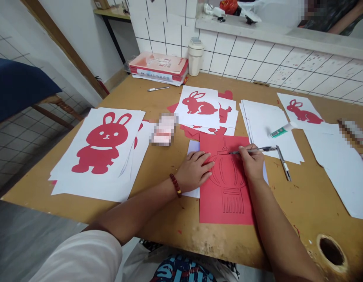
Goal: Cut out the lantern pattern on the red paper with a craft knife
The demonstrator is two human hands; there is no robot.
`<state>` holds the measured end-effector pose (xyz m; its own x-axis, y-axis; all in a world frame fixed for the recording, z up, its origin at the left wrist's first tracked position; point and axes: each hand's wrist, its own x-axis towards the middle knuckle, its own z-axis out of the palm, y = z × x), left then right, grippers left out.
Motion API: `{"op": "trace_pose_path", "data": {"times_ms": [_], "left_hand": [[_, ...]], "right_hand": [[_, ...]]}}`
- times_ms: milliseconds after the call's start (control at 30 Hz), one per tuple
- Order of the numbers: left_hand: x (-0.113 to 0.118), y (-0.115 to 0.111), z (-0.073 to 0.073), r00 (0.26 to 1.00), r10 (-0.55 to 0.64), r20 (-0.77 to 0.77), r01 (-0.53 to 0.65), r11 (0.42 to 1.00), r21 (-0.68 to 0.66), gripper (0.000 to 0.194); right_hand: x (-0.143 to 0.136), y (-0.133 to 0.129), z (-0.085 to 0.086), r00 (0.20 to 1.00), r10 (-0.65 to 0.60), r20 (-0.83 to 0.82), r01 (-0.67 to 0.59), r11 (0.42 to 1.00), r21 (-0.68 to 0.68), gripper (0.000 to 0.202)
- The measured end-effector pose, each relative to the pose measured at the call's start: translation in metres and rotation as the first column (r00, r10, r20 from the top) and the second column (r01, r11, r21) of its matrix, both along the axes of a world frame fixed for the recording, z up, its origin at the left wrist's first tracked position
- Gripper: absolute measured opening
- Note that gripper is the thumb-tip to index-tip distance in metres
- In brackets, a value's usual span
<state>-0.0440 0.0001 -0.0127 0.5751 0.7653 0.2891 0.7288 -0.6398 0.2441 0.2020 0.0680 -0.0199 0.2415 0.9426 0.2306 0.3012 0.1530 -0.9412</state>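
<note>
A red sheet (pixel 211 207) with a lantern drawn in dark lines lies before me, over paler paper. My left hand (pixel 195 172) rests flat on its left edge, fingers spread, a beaded bracelet on the wrist. In my right hand (pixel 252 161) is a pen (pixel 238 151), its tip touching the sheet near the top of the lantern. A craft knife (pixel 284 164) lies on the table just right of that hand, beside a white and green glue stick (pixel 280 131).
White sheets with red rabbit cutouts (pixel 100 145) lie left, at the back centre and back right. Blank white sheets (pixel 266 117) are on the right. A paper stack (pixel 159 66) and white bottle (pixel 196 56) stand by the tiled wall. The table has a round hole (pixel 332 252).
</note>
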Motion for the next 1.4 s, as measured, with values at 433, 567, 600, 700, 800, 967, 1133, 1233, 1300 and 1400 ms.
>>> {"op": "trace_pose_path", "data": {"times_ms": [433,567,600,700,800,967,1133,1233,1300,1400], "left_hand": [[0.0006,0.0,-0.0007,1.0,0.006,0.001,-0.006,1.0,-0.006,0.035],[0.0001,0.0006,-0.0018,1.0,0.004,-0.001,-0.004,1.0,0.0,0.036],[0.0,0.0008,-0.0021,1.0,0.004,0.001,-0.004,1.0,0.004,0.036],[0.0003,0.0013,-0.0025,1.0,0.001,0.004,-0.001,1.0,0.013,0.036],[0.001,0.0013,-0.0016,1.0,0.003,-0.001,-0.003,1.0,0.005,0.036],[0.0011,0.0007,0.0005,1.0,0.0,0.003,0.0,1.0,-0.008,0.036],[0.001,0.0002,0.0008,1.0,0.008,0.004,-0.008,1.0,-0.027,0.036],[0.001,0.0001,0.001,1.0,0.008,-0.002,-0.008,1.0,-0.027,0.036],[0.001,0.0001,0.0012,1.0,0.006,-0.004,-0.006,1.0,-0.029,0.036],[0.001,0.0003,0.0013,1.0,0.006,0.005,-0.006,1.0,-0.03,0.036]], "right_hand": [[-0.0028,-0.0008,0.0069,0.992,-0.021,0.124,0.02,1.0,0.014,0.026],[-0.0043,-0.0011,0.008,0.994,-0.002,0.106,0.0,1.0,0.018,0.026],[-0.0047,-0.0011,0.0083,0.994,-0.003,0.113,0.001,1.0,0.018,0.026],[-0.0056,-0.0013,0.0093,0.99,-0.009,0.137,0.004,1.0,0.03,0.026],[-0.0057,-0.0018,0.0094,0.99,0.009,0.138,-0.014,0.999,0.036,0.026],[-0.0046,-0.0024,0.0076,0.99,0.036,0.133,-0.039,0.999,0.019,0.027],[-0.0044,-0.0012,0.0065,0.989,0.028,0.143,-0.03,0.999,0.016,0.027],[-0.0051,-0.0016,0.0067,0.989,0.033,0.143,-0.036,0.999,0.014,0.028],[-0.0058,-0.0025,0.0068,0.989,0.071,0.132,-0.073,0.997,0.012,0.028],[-0.0066,-0.0037,0.0061,0.983,0.127,0.134,-0.128,0.992,-0.003,0.028]]}}
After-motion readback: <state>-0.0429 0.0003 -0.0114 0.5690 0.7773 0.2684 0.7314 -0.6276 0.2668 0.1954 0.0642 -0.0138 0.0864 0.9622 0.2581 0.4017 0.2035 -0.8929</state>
